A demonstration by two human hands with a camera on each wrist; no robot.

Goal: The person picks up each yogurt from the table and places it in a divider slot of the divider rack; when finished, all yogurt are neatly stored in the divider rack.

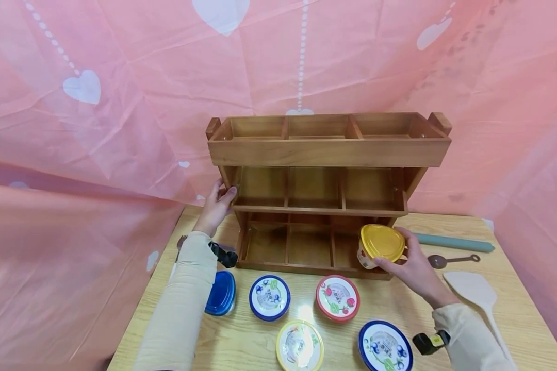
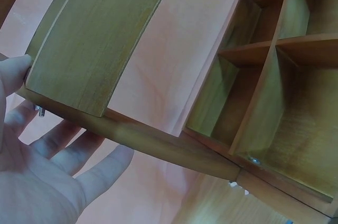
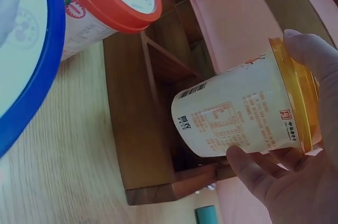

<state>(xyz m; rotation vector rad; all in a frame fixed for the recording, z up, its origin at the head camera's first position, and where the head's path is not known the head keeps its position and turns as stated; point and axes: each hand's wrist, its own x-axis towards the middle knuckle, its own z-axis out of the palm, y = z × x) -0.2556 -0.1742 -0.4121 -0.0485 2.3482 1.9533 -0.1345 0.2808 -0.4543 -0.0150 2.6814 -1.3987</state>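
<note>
A three-tier wooden shelf rack point(image 1: 327, 153) with divided compartments stands upright on the table. At its left side my left hand point(image 1: 213, 210) grips the side board, thumb in front and fingers behind; the left wrist view shows the thumb against the tier's edge. My right hand point(image 1: 418, 270) holds a white paper cup point(image 3: 229, 113) by its gold lid point(image 1: 382, 242), thumb and fingers on either side. The cup is tilted, in front of the bottom tier's right compartment. Whether it touches the rack is unclear.
In front of the rack stand tubs with blue point(image 1: 269, 298), red point(image 1: 338, 298) and yellow point(image 1: 299, 346) rims, another blue-rimmed tub point(image 1: 385, 346) and a blue-lidded container point(image 1: 221, 293). To the right lie a teal rod point(image 1: 455, 242), a brown spoon point(image 1: 438, 262) and a white spatula point(image 1: 471, 288). A fork point(image 1: 181, 241) lies left.
</note>
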